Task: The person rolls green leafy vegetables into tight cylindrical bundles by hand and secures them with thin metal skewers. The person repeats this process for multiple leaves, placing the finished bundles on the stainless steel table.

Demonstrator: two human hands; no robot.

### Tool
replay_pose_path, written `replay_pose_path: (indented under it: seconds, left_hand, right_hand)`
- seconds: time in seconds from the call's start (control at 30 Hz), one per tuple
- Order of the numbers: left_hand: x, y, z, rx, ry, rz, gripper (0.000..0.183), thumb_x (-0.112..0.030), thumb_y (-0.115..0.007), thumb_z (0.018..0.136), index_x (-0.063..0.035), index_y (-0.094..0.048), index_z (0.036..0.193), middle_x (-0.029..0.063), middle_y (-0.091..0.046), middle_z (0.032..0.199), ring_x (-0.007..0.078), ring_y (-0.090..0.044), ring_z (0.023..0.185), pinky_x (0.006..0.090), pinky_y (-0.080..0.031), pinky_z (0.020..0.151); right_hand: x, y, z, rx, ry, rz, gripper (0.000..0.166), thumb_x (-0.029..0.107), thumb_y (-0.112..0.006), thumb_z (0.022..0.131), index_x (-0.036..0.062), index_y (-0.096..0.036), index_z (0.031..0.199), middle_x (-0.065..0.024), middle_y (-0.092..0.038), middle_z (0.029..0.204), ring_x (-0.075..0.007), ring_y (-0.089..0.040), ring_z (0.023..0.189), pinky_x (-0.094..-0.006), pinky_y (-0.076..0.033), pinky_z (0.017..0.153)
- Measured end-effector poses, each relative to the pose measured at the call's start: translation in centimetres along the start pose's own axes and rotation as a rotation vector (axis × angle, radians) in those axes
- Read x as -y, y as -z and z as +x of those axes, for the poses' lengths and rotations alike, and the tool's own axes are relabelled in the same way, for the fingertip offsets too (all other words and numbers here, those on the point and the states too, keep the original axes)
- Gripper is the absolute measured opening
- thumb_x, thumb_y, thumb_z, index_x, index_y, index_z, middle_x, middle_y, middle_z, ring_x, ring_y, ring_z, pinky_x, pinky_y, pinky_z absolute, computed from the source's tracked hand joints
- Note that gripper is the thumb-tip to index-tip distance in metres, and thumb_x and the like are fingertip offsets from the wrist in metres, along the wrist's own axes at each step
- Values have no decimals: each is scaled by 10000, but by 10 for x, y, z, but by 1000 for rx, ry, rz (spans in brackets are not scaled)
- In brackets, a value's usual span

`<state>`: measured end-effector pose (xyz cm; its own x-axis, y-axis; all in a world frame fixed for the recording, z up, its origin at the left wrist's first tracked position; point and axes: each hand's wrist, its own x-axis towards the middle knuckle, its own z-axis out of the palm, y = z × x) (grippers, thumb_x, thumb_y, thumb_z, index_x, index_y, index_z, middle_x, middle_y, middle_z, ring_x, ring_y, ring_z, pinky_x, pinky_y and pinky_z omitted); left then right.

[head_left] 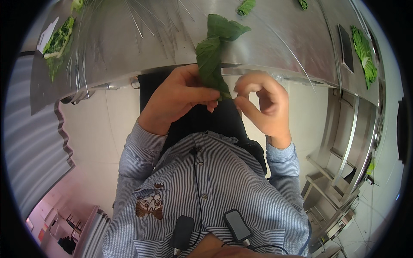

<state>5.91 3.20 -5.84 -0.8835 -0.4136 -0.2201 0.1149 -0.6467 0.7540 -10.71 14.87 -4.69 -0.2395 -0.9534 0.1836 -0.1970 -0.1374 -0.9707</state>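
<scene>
My left hand (184, 96) holds a green leafy vegetable leaf (209, 58) near its lower end, between thumb and fingers, over the near edge of the metal table (258, 54). The leaf stands up from the grip, folded or twisted, with its top part spread to the right. Just right of the leaf's lower tip is my right hand (264, 100), slightly blurred, its thumb and forefinger curled towards each other. Whether those fingertips pinch anything cannot be told. Several thin metal skewers (137, 24) lie on the table beyond my left hand, and a rolled green leaf (246, 7) lies farther back.
At the left are leafy greens (61, 40) beside a white object (48, 34). A single long skewer (287, 46) lies right of centre. Farther right are a dark flat object (346, 48) and a fanned stack of leaves (364, 58). Another small leaf roll (303, 4) lies at the back.
</scene>
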Motion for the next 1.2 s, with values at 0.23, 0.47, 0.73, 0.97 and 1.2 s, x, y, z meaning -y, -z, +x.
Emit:
replay_pose_path:
  seconds: [0.23, 0.47, 0.73, 0.97, 1.2]
  left_hand:
    - [6, 2, -1, 160, 104, -239, 215, -2, -618, 787, 44, -567, 991, 96, -610, 825, 142, -577, 631, 248, -478, 579]
    - [4, -7, -5, -12, 26, -54, 186, -36, -565, 834, 48, -562, 1000, 107, -609, 883, 145, -579, 656, 263, -465, 528]
    - [6, -19, -10, -136, -133, 151, 208, -37, -587, 840, 69, -569, 1018, 112, -633, 878, 172, -637, 753, 264, -532, 695]
    - [8, -19, -13, -140, -263, 301, 164, 1, -601, 832, 72, -583, 979, 106, -651, 861, 170, -655, 774, 250, -534, 720]
    - [14, -20, -13, -174, -325, 293, 140, 32, -577, 838, 64, -574, 974, 103, -646, 845, 159, -655, 743, 241, -536, 688]
  right_hand:
    - [-4, -4, 6, 80, 492, -298, 308, -95, -699, 546, 17, -687, 833, -89, -531, 879, -185, -555, 743, -278, -452, 605]
    - [-8, -5, 9, -2, 551, -361, 279, 15, -760, 524, 55, -683, 789, -38, -545, 808, -129, -522, 625, -244, -433, 516]
    - [-5, -13, 7, -59, 295, -258, 216, -25, -731, 589, 35, -613, 759, -59, -548, 814, -122, -530, 583, -242, -429, 499]
    - [0, -23, 9, -85, 11, 181, 170, -92, -637, 715, 0, -543, 824, -51, -558, 833, -88, -596, 619, -196, -466, 536]
    - [11, -20, 8, 14, -290, 289, 141, -92, -564, 792, -39, -498, 905, -63, -574, 742, -106, -628, 687, -186, -479, 558]
